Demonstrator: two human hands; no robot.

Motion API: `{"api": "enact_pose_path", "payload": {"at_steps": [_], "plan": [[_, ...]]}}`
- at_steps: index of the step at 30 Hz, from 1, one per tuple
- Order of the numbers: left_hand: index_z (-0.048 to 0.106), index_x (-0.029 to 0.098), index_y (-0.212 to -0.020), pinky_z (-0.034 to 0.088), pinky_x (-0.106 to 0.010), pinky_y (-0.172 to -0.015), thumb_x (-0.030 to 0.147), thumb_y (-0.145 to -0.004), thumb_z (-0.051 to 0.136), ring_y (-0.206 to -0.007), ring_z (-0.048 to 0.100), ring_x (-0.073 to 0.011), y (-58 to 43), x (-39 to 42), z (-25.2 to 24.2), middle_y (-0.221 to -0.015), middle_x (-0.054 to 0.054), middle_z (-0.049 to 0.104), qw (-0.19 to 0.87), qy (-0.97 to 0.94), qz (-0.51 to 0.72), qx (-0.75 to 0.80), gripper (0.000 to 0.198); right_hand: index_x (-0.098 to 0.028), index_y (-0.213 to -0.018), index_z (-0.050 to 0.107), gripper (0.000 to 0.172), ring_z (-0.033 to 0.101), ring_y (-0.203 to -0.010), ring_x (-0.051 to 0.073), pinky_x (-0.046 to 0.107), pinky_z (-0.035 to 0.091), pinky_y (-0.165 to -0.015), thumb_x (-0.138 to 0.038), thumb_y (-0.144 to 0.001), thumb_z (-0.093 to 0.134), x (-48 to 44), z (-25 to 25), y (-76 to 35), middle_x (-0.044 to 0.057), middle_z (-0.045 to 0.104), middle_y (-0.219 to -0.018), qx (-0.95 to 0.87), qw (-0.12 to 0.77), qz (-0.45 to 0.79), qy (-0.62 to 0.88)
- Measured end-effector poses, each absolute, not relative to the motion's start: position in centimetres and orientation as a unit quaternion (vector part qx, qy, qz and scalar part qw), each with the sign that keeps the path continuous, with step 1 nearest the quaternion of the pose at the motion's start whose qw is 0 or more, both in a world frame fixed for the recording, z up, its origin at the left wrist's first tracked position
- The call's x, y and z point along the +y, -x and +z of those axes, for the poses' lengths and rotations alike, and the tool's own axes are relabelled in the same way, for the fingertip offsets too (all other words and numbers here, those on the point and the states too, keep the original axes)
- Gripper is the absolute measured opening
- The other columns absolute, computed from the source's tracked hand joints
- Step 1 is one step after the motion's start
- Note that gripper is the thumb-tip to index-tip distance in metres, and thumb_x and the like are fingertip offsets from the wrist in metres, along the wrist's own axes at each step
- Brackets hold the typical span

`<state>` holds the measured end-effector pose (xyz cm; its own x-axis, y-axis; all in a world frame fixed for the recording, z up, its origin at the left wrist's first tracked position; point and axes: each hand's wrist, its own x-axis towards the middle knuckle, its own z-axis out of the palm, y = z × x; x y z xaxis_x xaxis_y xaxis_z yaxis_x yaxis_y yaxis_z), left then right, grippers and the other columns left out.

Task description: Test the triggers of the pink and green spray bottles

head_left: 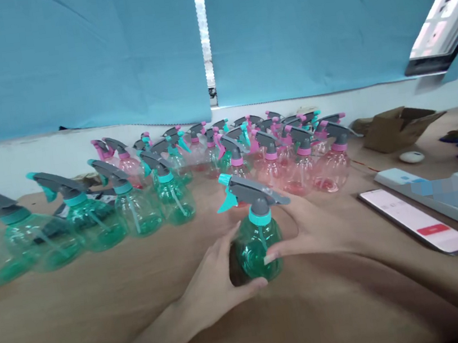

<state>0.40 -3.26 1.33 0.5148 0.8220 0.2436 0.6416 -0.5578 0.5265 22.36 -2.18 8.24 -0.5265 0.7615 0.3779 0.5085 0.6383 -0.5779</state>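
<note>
A green see-through spray bottle with a grey and turquoise trigger head is held upright between my two hands, near the middle of the view. My left hand wraps its left side, thumb across the lower front. From the right, my right hand grips the bottle with its thumb on the front; its other fingers are mostly hidden behind. The trigger points left. Beyond it stand pink spray bottles with grey and pink heads. A row of green spray bottles runs along the left.
On the right of the brown table lie a phone with a lit screen and a white power strip. Behind them are a white mouse and an open cardboard box. Blue curtains hang at the back.
</note>
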Motion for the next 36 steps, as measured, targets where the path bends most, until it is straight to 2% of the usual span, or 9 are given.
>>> {"api": "enact_pose_path", "payload": {"at_steps": [7,10,14,18,21,24,30,33,36], "plan": [[0.017,0.027,-0.140,0.029,-0.052,-0.101,0.051,-0.074,0.066,-0.127,0.034,-0.0329,-1.6,-1.9,1.7,-0.141,-0.010,0.036,0.184,-0.875,0.212,0.395,0.086,-0.026,-0.118,0.043,0.058,0.059,-0.093,0.021,0.037,0.049,-0.078,-0.040,-0.067,0.070,1.2,7.5,-22.4,0.004,0.061,-0.104,-0.807,0.375,0.346,0.298],[0.020,0.027,-0.140,0.030,-0.049,-0.101,0.052,-0.074,0.066,-0.125,0.036,-0.0323,-2.0,-1.3,1.8,-0.138,-0.009,0.040,0.187,-0.885,0.200,0.377,0.084,-0.026,-0.107,0.047,0.044,0.058,-0.082,0.017,0.034,0.049,-0.073,-0.034,-0.070,0.069,2.1,7.3,-21.5,0.001,0.060,-0.099,-0.796,0.411,0.355,0.267],[0.013,0.025,-0.142,0.031,-0.048,-0.101,0.054,-0.078,0.061,-0.123,0.040,-0.0307,-2.0,-0.6,1.9,-0.135,-0.011,0.043,0.181,-0.897,0.180,0.361,0.085,-0.026,-0.100,0.047,0.034,0.059,-0.084,0.014,0.030,0.051,-0.074,-0.029,-0.072,0.067,2.0,7.6,-20.5,0.001,0.058,-0.105,-0.757,0.443,0.414,0.244],[0.013,0.023,-0.143,0.028,-0.047,-0.103,0.056,-0.082,0.055,-0.127,0.034,-0.0291,-1.2,0.0,1.3,-0.139,-0.011,0.038,0.142,-0.908,0.157,0.362,0.081,-0.025,-0.099,0.049,0.032,0.061,-0.079,0.014,0.029,0.052,-0.069,-0.032,-0.073,0.066,1.9,7.8,-20.3,0.002,0.062,-0.099,-0.740,0.430,0.438,0.276],[0.012,0.025,-0.144,0.026,-0.046,-0.104,0.056,-0.086,0.049,-0.130,0.029,-0.0285,-0.1,0.5,0.5,-0.144,-0.009,0.031,0.101,-0.912,0.146,0.370,0.075,-0.025,-0.092,0.056,0.021,0.062,-0.087,0.016,0.033,0.052,-0.077,-0.034,-0.075,0.064,2.1,7.6,-20.4,0.001,0.065,-0.094,-0.746,0.408,0.424,0.312],[0.010,0.027,-0.144,0.027,-0.046,-0.103,0.052,-0.087,0.048,-0.129,0.030,-0.0283,1.3,0.9,0.1,-0.144,-0.008,0.032,0.071,-0.906,0.148,0.390,0.072,-0.026,-0.087,0.059,0.016,0.063,-0.079,0.016,0.033,0.054,-0.071,-0.035,-0.075,0.062,2.4,7.3,-20.4,-0.001,0.065,-0.081,-0.772,0.382,0.377,0.341],[0.014,0.026,-0.144,0.029,-0.044,-0.103,0.044,-0.087,0.051,-0.130,0.030,-0.0266,3.2,1.5,-0.1,-0.143,-0.007,0.033,0.052,-0.889,0.129,0.436,0.070,-0.027,-0.102,0.058,0.027,0.063,-0.086,0.017,0.032,0.052,-0.077,-0.025,-0.074,0.055,2.7,6.6,-20.2,0.001,0.064,-0.091,-0.804,0.378,0.296,0.351],[0.016,0.025,-0.143,0.027,-0.044,-0.104,0.043,-0.087,0.050,-0.130,0.030,-0.0262,3.2,1.5,-0.1,-0.144,-0.007,0.032,0.048,-0.889,0.118,0.439,0.068,-0.027,-0.099,0.059,0.026,0.062,-0.074,0.016,0.030,0.053,-0.068,-0.024,-0.073,0.054,2.8,6.2,-20.4,0.000,0.064,-0.084,-0.800,0.371,0.286,0.376],[0.017,0.026,-0.143,0.027,-0.043,-0.104,0.043,-0.087,0.050,-0.131,0.029,-0.0258,3.0,1.4,-0.2,-0.144,-0.006,0.032,0.045,-0.891,0.118,0.436,0.067,-0.026,-0.079,0.060,0.010,0.055,-0.056,0.014,0.027,0.050,-0.051,-0.025,-0.071,0.053,2.6,6.1,-20.5,-0.002,0.058,-0.065,-0.785,0.364,0.250,0.434]]}}
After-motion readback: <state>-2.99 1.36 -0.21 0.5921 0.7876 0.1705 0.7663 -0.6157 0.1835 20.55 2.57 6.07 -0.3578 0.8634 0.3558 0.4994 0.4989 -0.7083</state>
